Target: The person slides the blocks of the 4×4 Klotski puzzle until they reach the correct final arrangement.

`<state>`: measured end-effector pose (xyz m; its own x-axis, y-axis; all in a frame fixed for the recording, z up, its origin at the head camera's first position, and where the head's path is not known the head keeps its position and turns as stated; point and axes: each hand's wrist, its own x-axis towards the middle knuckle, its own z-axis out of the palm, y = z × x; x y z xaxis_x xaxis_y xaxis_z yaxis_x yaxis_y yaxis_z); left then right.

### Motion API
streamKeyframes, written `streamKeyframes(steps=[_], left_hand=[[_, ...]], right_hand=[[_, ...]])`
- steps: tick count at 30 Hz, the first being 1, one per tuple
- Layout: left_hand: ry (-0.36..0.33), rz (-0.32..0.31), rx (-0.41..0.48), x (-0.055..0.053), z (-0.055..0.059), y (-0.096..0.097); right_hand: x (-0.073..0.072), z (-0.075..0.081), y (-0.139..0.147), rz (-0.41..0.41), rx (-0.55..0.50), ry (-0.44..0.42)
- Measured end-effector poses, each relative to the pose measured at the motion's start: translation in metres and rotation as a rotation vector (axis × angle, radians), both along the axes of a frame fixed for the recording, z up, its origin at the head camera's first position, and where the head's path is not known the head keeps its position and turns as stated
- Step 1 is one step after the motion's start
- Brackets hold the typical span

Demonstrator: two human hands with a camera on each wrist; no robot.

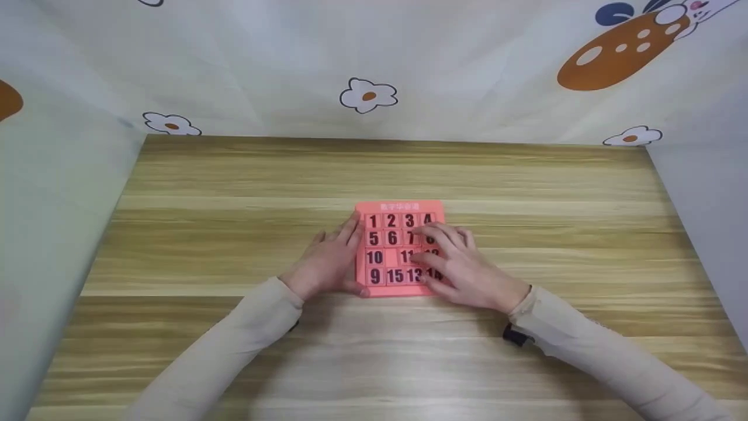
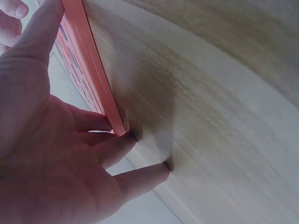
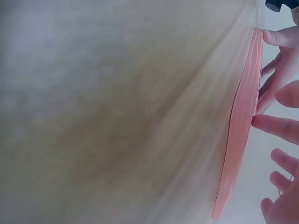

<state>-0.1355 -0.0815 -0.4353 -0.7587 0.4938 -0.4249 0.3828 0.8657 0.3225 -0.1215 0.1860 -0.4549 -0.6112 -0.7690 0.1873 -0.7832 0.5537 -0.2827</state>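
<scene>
A pink sliding number puzzle (image 1: 391,257) lies on the wooden table, its black-numbered tiles face up. Between tile 10 and tile 11 is a gap in the third row. My left hand (image 1: 327,263) rests along the puzzle's left edge, its thumb at the lower left corner. In the left wrist view, some fingertips meet the table beside the pink frame (image 2: 96,70). From the right, my right hand (image 1: 467,269) reaches over the tiles, one fingertip at tile 11 and its thumb near the bottom row. It partly hides tiles 4, 8, 12 and 14.
Wood-grain table (image 1: 245,187) surrounds the puzzle. A pale curtain (image 1: 280,64) with flower and carrot patterns stands at the back, with pale panels on the left and right. A dark band (image 1: 517,334) shows at the right wrist.
</scene>
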Motion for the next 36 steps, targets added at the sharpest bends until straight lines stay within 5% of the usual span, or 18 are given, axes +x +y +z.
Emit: streamKeyframes(steps=[16, 28, 36], left_hand=[[-0.003, -0.006, -0.04, -0.001, 0.0, 0.002], [0.004, -0.008, -0.032, 0.0, 0.001, 0.0], [-0.004, -0.013, -0.034, -0.001, 0.001, 0.0]], right_hand=[[-0.002, 0.001, -0.008, 0.07, 0.0, 0.001], [-0.004, 0.007, 0.027, -0.097, -0.034, 0.011], [-0.002, 0.008, 0.019, 0.016, 0.053, -0.097]])
